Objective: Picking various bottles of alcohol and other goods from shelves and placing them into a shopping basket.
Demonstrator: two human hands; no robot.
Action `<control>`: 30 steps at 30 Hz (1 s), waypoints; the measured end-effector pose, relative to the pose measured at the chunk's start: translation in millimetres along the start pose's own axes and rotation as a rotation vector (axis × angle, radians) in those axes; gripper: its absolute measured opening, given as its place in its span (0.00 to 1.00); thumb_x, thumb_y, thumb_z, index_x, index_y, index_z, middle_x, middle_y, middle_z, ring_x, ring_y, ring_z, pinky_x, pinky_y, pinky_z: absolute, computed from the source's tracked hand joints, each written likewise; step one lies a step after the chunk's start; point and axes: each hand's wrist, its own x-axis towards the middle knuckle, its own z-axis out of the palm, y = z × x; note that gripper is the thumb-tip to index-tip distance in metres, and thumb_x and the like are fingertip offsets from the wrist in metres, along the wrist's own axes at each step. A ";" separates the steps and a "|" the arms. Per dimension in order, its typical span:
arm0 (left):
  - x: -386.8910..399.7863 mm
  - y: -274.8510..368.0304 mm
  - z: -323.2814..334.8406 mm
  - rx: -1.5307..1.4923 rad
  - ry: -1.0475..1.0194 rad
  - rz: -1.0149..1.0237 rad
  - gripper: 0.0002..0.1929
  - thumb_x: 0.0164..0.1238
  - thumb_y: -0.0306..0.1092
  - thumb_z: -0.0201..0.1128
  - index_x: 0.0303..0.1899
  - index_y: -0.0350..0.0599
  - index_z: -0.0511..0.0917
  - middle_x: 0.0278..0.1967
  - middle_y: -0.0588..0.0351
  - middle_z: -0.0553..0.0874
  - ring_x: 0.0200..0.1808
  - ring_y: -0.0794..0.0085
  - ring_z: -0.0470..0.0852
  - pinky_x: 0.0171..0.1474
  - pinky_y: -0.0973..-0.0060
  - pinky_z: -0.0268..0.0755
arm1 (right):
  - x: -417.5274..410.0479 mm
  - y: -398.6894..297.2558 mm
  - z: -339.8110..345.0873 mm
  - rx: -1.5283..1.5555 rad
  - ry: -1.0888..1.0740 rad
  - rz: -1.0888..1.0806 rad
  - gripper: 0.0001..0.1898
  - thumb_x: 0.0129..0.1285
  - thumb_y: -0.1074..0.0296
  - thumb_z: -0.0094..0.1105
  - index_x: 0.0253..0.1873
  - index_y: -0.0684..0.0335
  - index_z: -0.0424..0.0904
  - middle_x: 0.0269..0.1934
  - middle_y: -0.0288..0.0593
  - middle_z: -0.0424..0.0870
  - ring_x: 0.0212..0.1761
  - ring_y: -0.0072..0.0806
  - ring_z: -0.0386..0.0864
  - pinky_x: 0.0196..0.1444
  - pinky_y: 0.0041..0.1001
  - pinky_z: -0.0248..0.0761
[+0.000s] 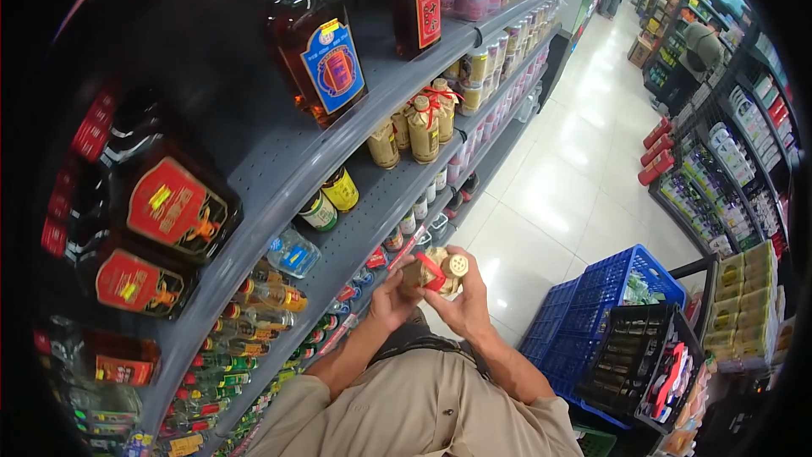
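Note:
Both of my hands hold one paper-wrapped bottle (pixel 415 276) with a tan cap and a red ribbon at its neck, tilted in front of my waist. My left hand (pixel 388 303) is around its lower body. My right hand (pixel 466 301) grips it near the neck and cap. Left of the hands is a grey store shelf (pixel 355 222). Similar wrapped bottles (pixel 424 130) with red ribbons stand on its middle level, with a yellow-labelled jar (pixel 340 189) and a green-labelled jar (pixel 319 211) nearer to me.
Dark liquor bottles (pixel 323 57) stand on the upper shelf. At my right are blue plastic crates (pixel 571 311), a black crate (pixel 625 355) and stacked packs of cans (pixel 739 304). A tiled aisle (pixel 558 158) runs ahead; one person (pixel 701 51) bends at the right-hand shelves.

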 end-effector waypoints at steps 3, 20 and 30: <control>25.1 23.9 14.1 0.101 -0.036 0.035 0.29 0.62 0.34 0.61 0.65 0.49 0.63 0.63 0.54 0.69 0.64 0.63 0.68 0.63 0.61 0.64 | 37.3 11.4 -2.4 0.016 0.009 -0.023 0.35 0.48 0.74 0.73 0.60 0.69 0.64 0.50 0.47 0.76 0.53 0.30 0.76 0.56 0.28 0.69; 152.0 71.0 58.1 1.646 0.407 1.063 0.29 0.46 0.37 0.73 0.52 0.39 0.74 0.46 0.45 0.82 0.48 0.54 0.82 0.49 0.63 0.73 | 214.9 69.4 9.2 -0.031 -0.272 -0.456 0.35 0.42 0.67 0.73 0.58 0.64 0.69 0.54 0.55 0.74 0.53 0.50 0.76 0.54 0.36 0.71; 192.6 70.6 30.5 1.415 0.580 1.078 0.28 0.48 0.35 0.73 0.52 0.37 0.74 0.44 0.45 0.83 0.45 0.56 0.83 0.49 0.66 0.73 | 224.9 89.5 2.3 0.020 -0.232 -0.424 0.34 0.48 0.72 0.71 0.61 0.64 0.66 0.60 0.57 0.68 0.61 0.52 0.69 0.61 0.37 0.66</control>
